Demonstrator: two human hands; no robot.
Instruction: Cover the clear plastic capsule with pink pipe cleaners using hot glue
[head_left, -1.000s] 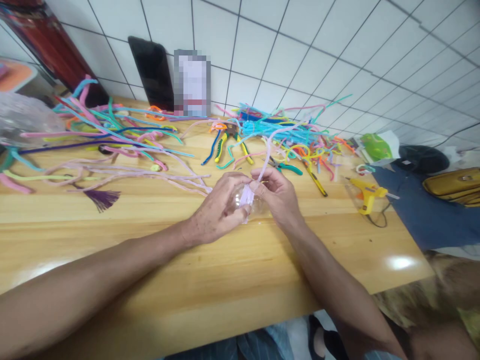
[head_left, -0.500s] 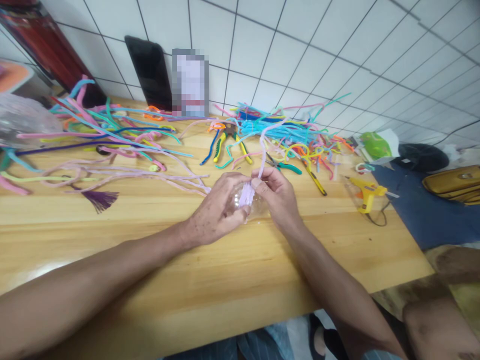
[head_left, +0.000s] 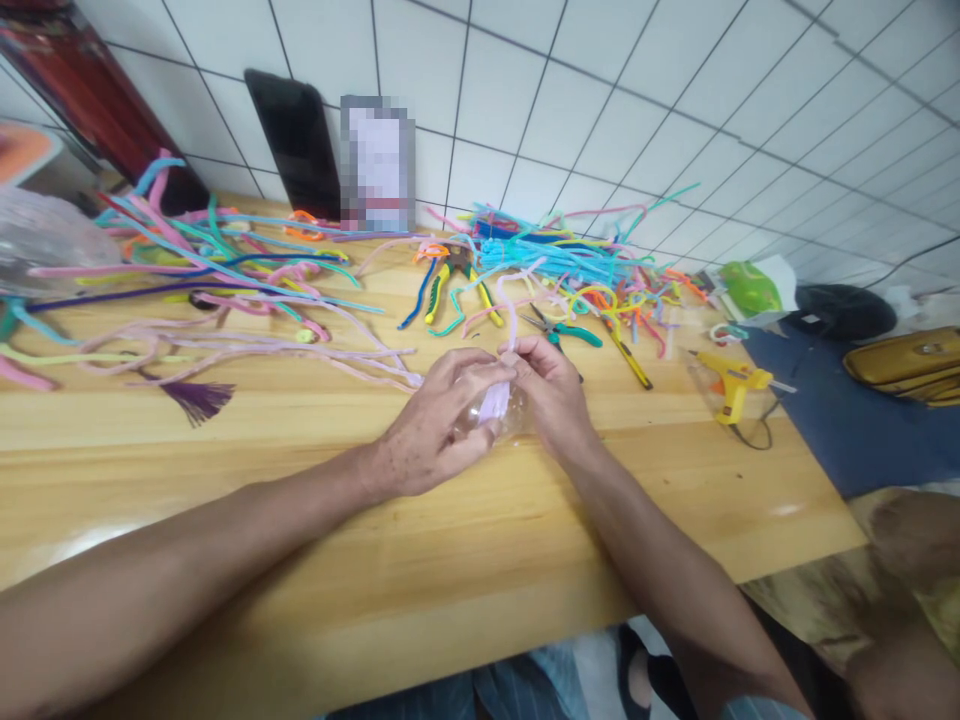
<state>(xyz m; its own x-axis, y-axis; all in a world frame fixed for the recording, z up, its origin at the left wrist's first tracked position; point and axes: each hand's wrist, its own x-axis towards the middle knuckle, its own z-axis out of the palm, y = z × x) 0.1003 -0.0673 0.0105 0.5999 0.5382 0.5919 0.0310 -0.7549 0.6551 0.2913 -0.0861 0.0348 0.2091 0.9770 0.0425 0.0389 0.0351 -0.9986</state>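
My left hand (head_left: 427,425) is closed around a clear, rounded plastic piece (head_left: 514,418), its thumb along the near side. Bands of lilac pipe cleaner (head_left: 493,403) lie side by side over that plastic. My right hand (head_left: 559,395) pinches the lilac strand at the far edge of the piece, and its loose end (head_left: 512,312) sticks up beyond the fingers. The left index finger reaches over to the right fingertips. Both hands hide much of the plastic, so its full shape is not visible.
Several loose pipe cleaners (head_left: 300,290) and a purple tassel (head_left: 199,398) lie left. Behind my hands are yellow-green pliers (head_left: 435,290), green-handled pliers (head_left: 574,333), a yellow cutter (head_left: 630,355) and a blue bundle (head_left: 536,257). A yellow glue gun (head_left: 731,385) lies right. Two phones (head_left: 296,145) lean on the wall.
The loose end of the lilac pipe cleaner has dropped lower and shifted left. My left index finger has stretched across toward the right fingertips, over the top of the wrapped bands.
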